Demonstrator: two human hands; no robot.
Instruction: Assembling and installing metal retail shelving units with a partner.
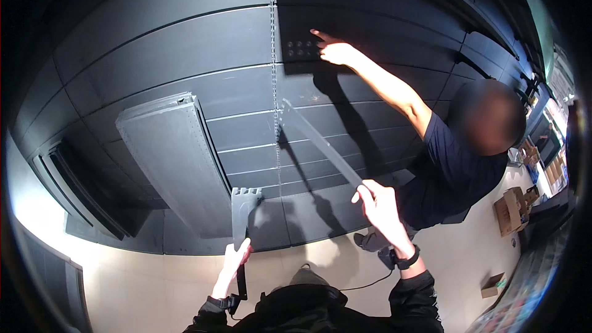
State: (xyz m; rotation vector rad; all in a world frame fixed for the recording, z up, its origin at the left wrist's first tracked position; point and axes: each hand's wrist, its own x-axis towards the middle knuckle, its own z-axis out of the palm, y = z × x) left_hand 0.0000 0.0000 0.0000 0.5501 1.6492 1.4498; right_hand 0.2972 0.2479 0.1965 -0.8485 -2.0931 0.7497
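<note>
Fingers of the left hand [235, 259] grasp a dark grey flat bracket [242, 216], held upright with its notched end at the top. Fingers of the right hand [381, 206] are closed on the lower end of a long, straight grey bar [325, 149]. The bar slants up and leftward; its far tip lies near the chain-like strip [274, 55] along the dark panelled wall [166, 31]. Contact between tip and wall cannot be determined. A co-worker's hand [336, 50], index finger extended, is beside a row of round marks [300, 48]. A grey rectangular panel [176, 160] stands tilted at left.
</note>
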